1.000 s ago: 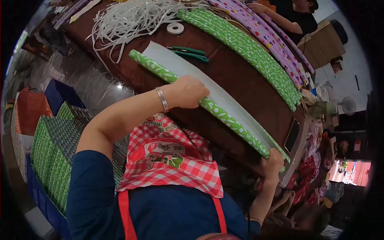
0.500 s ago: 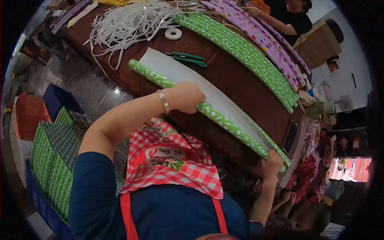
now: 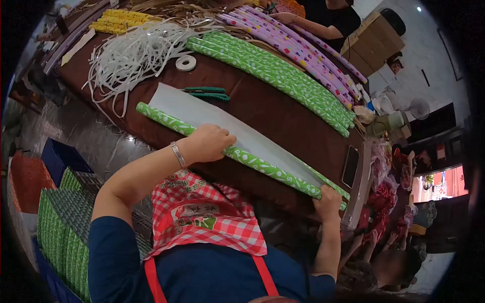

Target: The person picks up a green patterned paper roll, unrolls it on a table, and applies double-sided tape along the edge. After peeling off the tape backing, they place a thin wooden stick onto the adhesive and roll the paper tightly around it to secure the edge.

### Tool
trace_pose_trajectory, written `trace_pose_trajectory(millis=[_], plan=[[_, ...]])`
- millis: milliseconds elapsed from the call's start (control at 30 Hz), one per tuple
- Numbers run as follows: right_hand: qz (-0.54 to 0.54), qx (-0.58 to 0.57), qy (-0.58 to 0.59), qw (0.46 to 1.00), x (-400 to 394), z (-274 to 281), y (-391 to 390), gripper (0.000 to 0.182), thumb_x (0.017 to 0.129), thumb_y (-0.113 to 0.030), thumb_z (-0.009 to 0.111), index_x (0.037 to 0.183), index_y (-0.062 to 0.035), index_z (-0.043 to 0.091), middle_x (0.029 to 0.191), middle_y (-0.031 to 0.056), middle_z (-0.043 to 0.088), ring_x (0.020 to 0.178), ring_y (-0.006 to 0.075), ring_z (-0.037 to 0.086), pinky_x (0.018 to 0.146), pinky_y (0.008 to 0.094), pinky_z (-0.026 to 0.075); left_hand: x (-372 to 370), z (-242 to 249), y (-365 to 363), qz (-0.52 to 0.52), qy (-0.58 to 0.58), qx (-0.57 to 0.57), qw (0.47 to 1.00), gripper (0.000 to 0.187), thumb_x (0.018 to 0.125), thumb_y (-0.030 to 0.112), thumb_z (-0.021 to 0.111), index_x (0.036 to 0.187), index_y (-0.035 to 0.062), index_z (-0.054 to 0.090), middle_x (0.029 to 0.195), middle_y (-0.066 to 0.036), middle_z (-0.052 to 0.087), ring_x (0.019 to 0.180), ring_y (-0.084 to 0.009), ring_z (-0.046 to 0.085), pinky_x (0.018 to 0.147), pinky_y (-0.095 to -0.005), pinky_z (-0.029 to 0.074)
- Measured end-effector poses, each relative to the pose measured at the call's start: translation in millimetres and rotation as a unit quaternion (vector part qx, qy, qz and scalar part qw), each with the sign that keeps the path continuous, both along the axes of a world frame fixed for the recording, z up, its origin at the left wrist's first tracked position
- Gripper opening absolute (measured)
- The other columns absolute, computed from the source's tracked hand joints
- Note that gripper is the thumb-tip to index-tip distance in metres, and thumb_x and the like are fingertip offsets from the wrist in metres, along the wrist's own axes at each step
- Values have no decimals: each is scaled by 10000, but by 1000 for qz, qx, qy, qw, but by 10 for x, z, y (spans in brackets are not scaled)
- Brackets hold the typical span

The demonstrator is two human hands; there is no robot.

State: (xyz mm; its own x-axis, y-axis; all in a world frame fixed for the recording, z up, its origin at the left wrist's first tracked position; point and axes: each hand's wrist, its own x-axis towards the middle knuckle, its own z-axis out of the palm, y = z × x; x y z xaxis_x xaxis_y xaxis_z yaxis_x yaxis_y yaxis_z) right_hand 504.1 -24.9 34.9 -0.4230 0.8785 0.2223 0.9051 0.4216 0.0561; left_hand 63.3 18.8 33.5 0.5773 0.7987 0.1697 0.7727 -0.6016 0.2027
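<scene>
While left hand (image 3: 206,143) and right hand (image 3: 329,202) grasp a patterned roll (image 3: 273,170), green tool (image 3: 207,93) and white strips (image 3: 136,58) beyond, phone (image 3: 350,166) nearby.

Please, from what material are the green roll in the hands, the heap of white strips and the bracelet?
The green roll looks like glossy printed paper or thin film, with a plain white reverse. The white strips curl and catch light, so probably plastic, perhaps paper. The bracelet seems polished metal: silvery and shiny.

Dim interior, bright doorway (image 3: 440,183), floor glare, strongly curved dark edges.
</scene>
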Motion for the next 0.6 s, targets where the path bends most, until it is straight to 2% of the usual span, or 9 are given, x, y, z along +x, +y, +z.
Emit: trace_pose_trajectory(millis=[33,67,133,200,267,333,367,567,600], plan=[[19,-4,5,1000,13,35,10,324,630,-191,806,789,-67,552,740,138,604,721,369,607,625,480,478,17,62,-12,-8,8,-36,999,316,681,178,733,960,116,599,824,-101,628,814,-316,650,732,-439,519],[16,-2,3,1000,22,47,14,324,630,-191,806,789,-67,552,740,138,604,721,369,607,625,480,478,42,151,-16,7,7,-92,996,374,695,258,767,996,101,609,857,-119,650,822,-329,653,728,-446,520],[22,-33,8,999,23,60,20,376,662,-327,798,823,-59,591,739,145,612,717,366,621,641,464,483,-9,52,32,-16,-16,-89,996,431,697,315,779,1022,89,610,855,-123,661,815,-340,655,718,-450,520],[8,-46,18,999,-51,116,10,428,663,-382,802,858,-46,621,744,152,627,716,365,630,645,456,489,-20,54,87,-37,-36,-87,995,491,699,372,790,1049,77,610,852,-127,672,809,-351,657,708,-454,520],[-4,-62,30,998,-73,123,24,488,664,-436,806,892,-33,651,748,158,642,715,364,639,650,449,494,-6,133,114,9,28,-184,982,549,678,434,812,1016,60,596,884,-137,658,824,-359,644,715,-456,514],[-30,-55,4,998,-45,62,46,597,674,-515,778,963,-3,676,767,174,663,722,364,649,656,447,501,-31,63,109,2,5,-162,987,567,675,437,811,1040,57,601,836,-144,664,809,-361,650,709,-460,514],[-32,-80,5,996,12,14,76,654,754,-607,674,1003,-2,676,797,183,674,730,371,651,660,458,504,-45,39,105,-5,-18,-137,990,587,672,439,811,1063,54,606,787,-152,669,794,-364,655,703,-463,514],[-6,-19,58,998,134,-249,54,645,820,-598,628,1050,1,688,1017,222,677,890,375,664,778,484,519,-48,35,-59,10,-39,-142,989,578,663,461,807,1035,61,618,774,-153,660,775,-356,657,690,-456,515],[26,42,47,998,105,-247,53,622,823,-586,633,1023,-1,697,992,206,690,853,371,674,763,482,528,-41,47,-83,26,-33,-139,989,564,668,463,801,1025,64,626,773,-152,657,774,-350,658,688,-455,517]])
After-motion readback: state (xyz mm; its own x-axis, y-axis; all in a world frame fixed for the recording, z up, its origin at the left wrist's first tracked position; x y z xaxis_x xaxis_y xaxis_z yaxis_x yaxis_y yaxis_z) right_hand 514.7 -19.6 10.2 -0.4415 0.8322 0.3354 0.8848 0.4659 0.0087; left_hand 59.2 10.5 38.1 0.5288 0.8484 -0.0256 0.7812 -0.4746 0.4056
